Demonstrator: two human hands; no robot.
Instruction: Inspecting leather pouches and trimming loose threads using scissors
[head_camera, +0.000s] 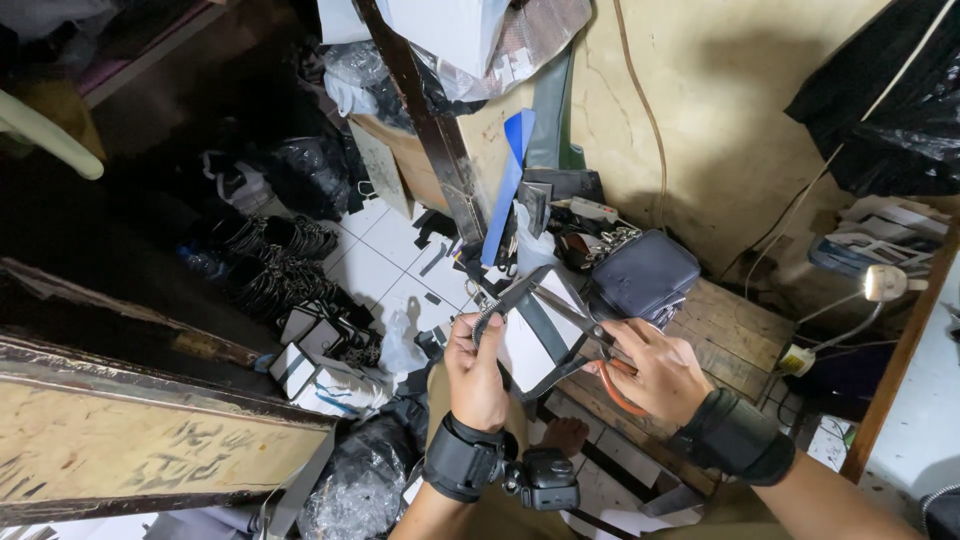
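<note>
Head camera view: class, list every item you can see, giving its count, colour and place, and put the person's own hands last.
Frame-shaped piece: one, dark with white panel, held at centre.
Scissors: one, orange handles, cutting at the piece.
Pouch: one, dark blue-grey, on the wooden bench.
Blue strip: one, leaning at the wall.
Small boxes: several, white, on the floor.
Lamp: one, white, right.
Left hand: grips the piece, black wristband.
Right hand: works the scissors, black wristband.

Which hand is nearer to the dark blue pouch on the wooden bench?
Right. The right hand works the orange-handled scissors just below the dark blue pouch. The left hand holds the grey strip farther off to the pouch's left.
</note>
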